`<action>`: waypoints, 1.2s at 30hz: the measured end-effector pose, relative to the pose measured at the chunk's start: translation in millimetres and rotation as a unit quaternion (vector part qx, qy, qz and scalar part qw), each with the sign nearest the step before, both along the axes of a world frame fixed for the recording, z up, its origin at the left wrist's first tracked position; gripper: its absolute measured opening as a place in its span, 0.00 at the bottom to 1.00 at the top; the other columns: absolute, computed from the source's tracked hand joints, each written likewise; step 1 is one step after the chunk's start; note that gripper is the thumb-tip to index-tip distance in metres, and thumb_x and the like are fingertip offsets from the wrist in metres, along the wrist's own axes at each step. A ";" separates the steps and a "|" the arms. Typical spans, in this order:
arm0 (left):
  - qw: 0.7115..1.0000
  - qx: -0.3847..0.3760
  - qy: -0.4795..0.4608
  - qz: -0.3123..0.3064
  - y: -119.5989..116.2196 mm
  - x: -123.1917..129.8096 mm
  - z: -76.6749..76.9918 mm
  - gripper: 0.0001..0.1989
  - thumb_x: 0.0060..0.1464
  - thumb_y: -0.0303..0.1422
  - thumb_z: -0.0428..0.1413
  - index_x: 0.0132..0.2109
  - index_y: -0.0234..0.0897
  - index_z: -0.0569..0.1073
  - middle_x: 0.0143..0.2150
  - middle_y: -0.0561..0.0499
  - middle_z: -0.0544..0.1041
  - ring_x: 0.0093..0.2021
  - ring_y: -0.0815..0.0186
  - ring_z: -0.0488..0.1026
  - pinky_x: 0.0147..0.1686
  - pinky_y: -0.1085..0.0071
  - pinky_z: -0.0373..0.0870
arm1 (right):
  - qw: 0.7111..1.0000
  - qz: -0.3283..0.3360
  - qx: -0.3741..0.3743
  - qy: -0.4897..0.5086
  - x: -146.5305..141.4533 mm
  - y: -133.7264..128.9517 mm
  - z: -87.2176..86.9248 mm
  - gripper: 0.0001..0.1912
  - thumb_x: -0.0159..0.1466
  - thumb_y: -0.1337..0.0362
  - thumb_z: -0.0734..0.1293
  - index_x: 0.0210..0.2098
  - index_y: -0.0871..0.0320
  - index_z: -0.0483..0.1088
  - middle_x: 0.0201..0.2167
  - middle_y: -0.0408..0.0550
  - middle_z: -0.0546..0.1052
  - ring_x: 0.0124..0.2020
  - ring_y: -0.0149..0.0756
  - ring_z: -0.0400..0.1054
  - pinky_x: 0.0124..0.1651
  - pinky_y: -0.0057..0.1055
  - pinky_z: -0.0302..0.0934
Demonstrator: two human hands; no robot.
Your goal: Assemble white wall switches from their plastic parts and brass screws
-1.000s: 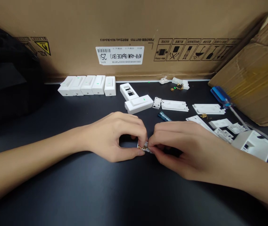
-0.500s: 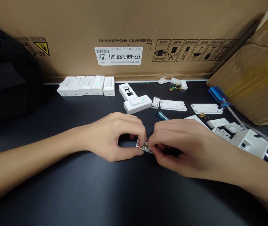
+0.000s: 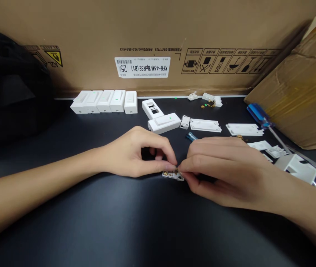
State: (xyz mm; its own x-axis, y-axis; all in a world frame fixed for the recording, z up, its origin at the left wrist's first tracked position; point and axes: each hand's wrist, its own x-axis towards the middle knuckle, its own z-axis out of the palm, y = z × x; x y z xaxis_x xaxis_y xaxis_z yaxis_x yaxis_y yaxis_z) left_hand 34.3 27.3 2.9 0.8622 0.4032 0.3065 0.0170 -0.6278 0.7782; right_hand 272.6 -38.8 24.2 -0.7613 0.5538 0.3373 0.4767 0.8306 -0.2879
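Our left hand [image 3: 132, 154] and right hand [image 3: 224, 172] meet at the fingertips, both pinching a brass contact [image 3: 176, 171] on a small white switch plate [image 3: 173, 176], which sits low over the dark worktop [image 3: 119, 226]; we cannot tell if it touches. Just beyond our right hand lies a small blue cylinder [image 3: 191, 136], among loose white housings [image 3: 205, 125]. A blue-handled screwdriver [image 3: 259, 115] lies farther right, and white rocker switches [image 3: 103, 102] stand in a row against a cardboard carton [image 3: 146, 33].
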 end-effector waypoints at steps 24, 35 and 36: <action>0.998 0.018 -0.056 0.007 0.5 2.4 -0.8 0.04 0.56 0.24 0.64 0.34 0.35 0.83 0.36 0.45 0.84 0.34 0.66 0.82 0.37 0.74 0.80 | 0.997 -0.061 -0.038 -0.015 -3.2 -2.9 1.0 0.09 0.69 0.70 0.64 0.38 0.58 0.76 0.30 0.46 0.75 0.30 0.33 0.68 0.33 0.31 0.56; 0.997 0.052 -0.053 0.010 -0.3 2.8 -1.6 0.05 0.57 0.23 0.62 0.34 0.35 0.82 0.36 0.46 0.84 0.33 0.67 0.81 0.36 0.75 0.79 | 0.994 -0.077 -0.075 0.033 -4.6 -5.1 -0.2 0.08 0.68 0.70 0.65 0.37 0.58 0.77 0.30 0.45 0.76 0.30 0.32 0.68 0.32 0.29 0.57; 0.997 0.053 -0.052 0.008 -0.4 2.7 -1.5 0.05 0.57 0.23 0.61 0.34 0.35 0.81 0.36 0.47 0.84 0.34 0.67 0.81 0.37 0.75 0.79 | 0.993 -0.078 -0.079 0.037 -4.7 -5.0 -0.3 0.08 0.69 0.70 0.65 0.37 0.58 0.77 0.30 0.45 0.77 0.30 0.32 0.68 0.32 0.29 0.57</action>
